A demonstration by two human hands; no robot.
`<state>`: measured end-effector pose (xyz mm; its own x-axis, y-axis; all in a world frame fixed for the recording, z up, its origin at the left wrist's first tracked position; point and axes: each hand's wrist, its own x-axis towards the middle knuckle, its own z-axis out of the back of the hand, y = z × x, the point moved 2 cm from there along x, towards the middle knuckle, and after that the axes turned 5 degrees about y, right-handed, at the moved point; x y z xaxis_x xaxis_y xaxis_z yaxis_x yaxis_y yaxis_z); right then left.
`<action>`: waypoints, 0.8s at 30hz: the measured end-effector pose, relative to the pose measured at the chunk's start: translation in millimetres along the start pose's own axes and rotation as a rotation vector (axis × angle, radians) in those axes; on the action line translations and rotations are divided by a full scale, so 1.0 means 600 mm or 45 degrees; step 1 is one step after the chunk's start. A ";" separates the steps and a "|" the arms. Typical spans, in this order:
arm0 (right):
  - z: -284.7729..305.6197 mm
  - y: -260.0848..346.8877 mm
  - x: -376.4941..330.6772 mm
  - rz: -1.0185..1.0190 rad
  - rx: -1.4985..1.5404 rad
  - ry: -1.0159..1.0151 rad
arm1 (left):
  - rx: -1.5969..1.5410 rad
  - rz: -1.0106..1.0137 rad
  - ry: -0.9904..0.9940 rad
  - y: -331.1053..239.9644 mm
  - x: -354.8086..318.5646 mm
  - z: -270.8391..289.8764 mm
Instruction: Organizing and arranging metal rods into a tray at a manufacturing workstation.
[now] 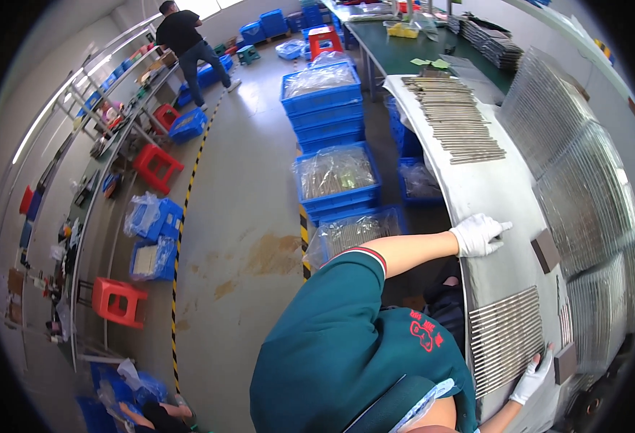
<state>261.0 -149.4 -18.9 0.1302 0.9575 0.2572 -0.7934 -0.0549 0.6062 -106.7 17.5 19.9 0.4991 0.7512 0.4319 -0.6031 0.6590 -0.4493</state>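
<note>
My left hand (480, 235), in a white glove, rests on the pale table cover (501, 263) with its index finger stretched out and nothing visible in it. My right hand (532, 377), also gloved, lies at the edge of a row of thin metal rods (506, 339), thumb and fingers apart. Its fingertips are beside the rod ends; whether they touch the metal I cannot tell. These rods lie side by side close to my body. A second row of metal rods (454, 119) lies farther up the same table.
Dark blocks (545, 251) sit along the table's far side, before stacked clear ribbed trays (584, 195). Blue crates (338, 177) with plastic-covered contents stand left of the table. Red stools (119, 302) stand by shelving on the left. A person (187, 47) is in the background.
</note>
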 end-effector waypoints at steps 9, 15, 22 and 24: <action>-0.001 0.009 -0.002 0.078 0.031 -0.075 | -0.041 0.049 0.037 0.003 0.004 -0.004; -0.004 0.007 -0.005 0.082 0.058 -0.076 | 0.028 0.097 0.137 -0.002 0.001 -0.002; -0.001 0.018 -0.007 0.081 0.041 -0.094 | -0.074 -0.010 -0.008 0.001 -0.005 -0.003; -0.002 0.018 -0.006 0.077 0.053 -0.092 | -0.083 0.001 0.002 0.001 -0.003 -0.002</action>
<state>251.2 -153.4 -13.9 0.1266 0.9294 0.3466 -0.7758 -0.1250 0.6185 -107.3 16.2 18.1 0.4999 0.7517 0.4302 -0.5619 0.6595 -0.4994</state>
